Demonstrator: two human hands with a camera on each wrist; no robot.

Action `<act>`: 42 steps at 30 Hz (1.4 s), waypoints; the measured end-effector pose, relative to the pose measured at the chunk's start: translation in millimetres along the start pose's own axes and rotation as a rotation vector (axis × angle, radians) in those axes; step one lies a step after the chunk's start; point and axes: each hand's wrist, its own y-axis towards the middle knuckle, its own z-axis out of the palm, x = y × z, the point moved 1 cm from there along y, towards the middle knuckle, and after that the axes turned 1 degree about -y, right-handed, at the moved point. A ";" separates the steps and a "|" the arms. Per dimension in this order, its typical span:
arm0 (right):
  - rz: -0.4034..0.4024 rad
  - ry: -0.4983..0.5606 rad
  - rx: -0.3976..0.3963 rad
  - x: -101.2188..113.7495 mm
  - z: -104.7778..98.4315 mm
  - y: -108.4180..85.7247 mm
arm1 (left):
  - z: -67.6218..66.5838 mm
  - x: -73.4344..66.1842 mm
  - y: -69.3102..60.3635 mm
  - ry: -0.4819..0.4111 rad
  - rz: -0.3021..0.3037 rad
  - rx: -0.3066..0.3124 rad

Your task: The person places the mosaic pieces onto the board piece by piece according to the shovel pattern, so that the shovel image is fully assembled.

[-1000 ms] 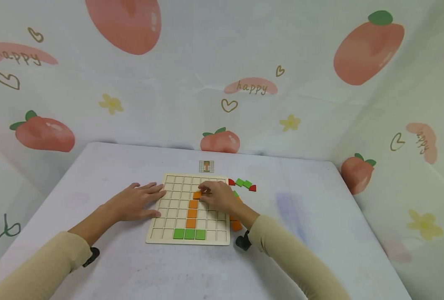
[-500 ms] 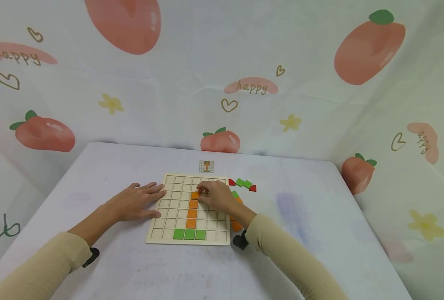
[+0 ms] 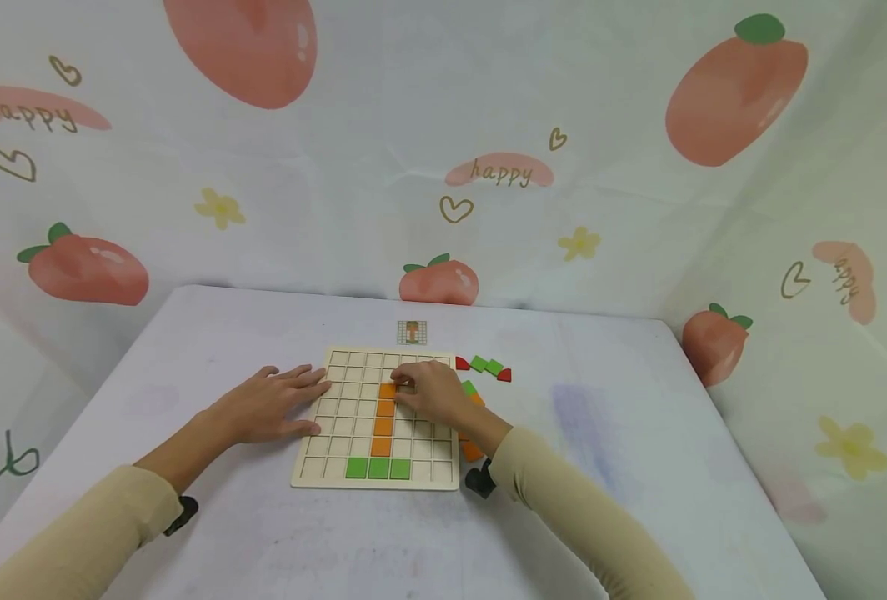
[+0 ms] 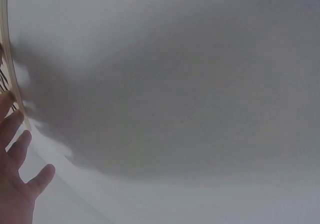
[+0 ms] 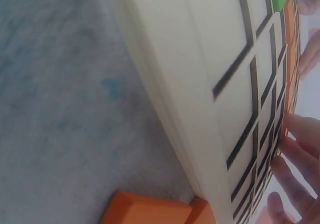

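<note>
L hand (image 4: 14, 176) at brd edge (image 4: 6, 29).

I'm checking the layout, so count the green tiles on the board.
3 in sight, side by side in the nearest row of the board: left tile, middle tile, right tile. The right hand may hide others.

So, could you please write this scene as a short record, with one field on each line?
board: pale grid board, on the white table
orange tiles on board: four orange tiles, one column
green tiles on board: three green tiles, in the row nearest the person
left hand: left hand at the board's left edge, fingers extended
right hand: right hand at the column's far end; grip unclear
loose pieces: red pieces, green pieces, orange pieces, right of the board
card: small patterned card, beyond the board
</note>
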 end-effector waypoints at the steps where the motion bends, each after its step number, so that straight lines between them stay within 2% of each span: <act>1: 0.001 -0.001 0.012 0.1 -0.7 0.0 | -0.3 -0.2 0.0 0.002 0.000 0.001; 9: -0.021 0.059 0.103 -6.0 -23.4 -4.7 | -2.7 -0.6 -0.5 -0.006 -0.004 0.007; 16: -0.031 0.107 0.156 -24.6 -44.1 -23.2 | -0.3 0.5 -2.0 0.000 -0.005 0.007; 31: -0.061 0.107 0.058 -63.9 -54.3 -82.7 | 0.0 -0.3 -1.7 -0.005 -0.005 0.010; 36: -0.053 0.133 0.025 -71.8 -49.8 -95.1 | -0.9 -0.8 -1.1 0.004 0.001 0.003; 42: -0.059 0.145 0.005 -71.7 -41.1 -102.9 | 0.3 0.2 -0.9 0.009 -0.001 0.001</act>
